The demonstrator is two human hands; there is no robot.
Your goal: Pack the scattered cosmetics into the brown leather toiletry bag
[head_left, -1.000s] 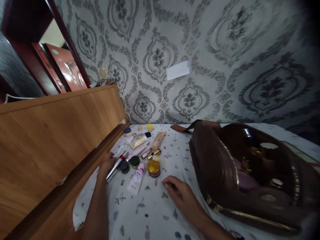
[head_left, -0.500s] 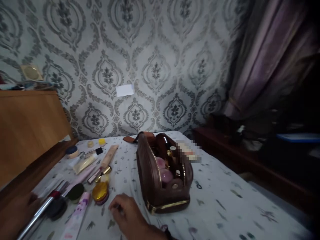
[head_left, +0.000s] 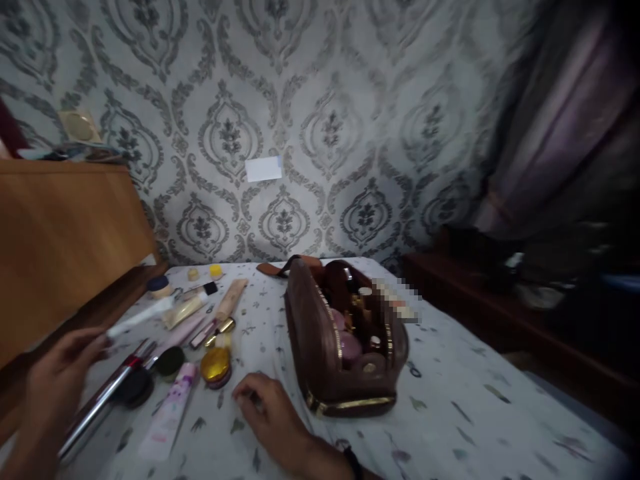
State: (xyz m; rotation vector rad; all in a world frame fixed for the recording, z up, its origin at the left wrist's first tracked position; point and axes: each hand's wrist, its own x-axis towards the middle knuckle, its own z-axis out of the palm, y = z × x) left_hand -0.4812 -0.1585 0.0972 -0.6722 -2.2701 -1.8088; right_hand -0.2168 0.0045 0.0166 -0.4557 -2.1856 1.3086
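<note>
My left hand [head_left: 65,377] pinches one end of a slim white tube [head_left: 140,317], slightly blurred, held above the cosmetics on the left. Below it lie long silver-and-red brushes [head_left: 103,397] and a dark round jar [head_left: 134,388]. My right hand [head_left: 270,407] rests on the cloth with its fingers loosely curled, and nothing shows in them. Beside it stand a gold-lidded jar [head_left: 216,365] and a pink-and-white tube [head_left: 170,413]. To its right sits a brown toiletry bag [head_left: 313,353], unzipped, with pink round items [head_left: 350,347] and several bottles inside.
Farther back on the patterned tablecloth [head_left: 450,373] lie a beige tube [head_left: 231,299], a cream tube [head_left: 185,310], a blue-lidded jar [head_left: 160,287] and a small yellow pot [head_left: 215,271]. A wooden cabinet [head_left: 70,233] stands left. A wallpapered wall [head_left: 310,133] rises behind.
My left hand has lifted from beside the brushes with the white tube in its fingers, moving forward. My right hand keeps its place by the bag. The view has shifted slightly left.
</note>
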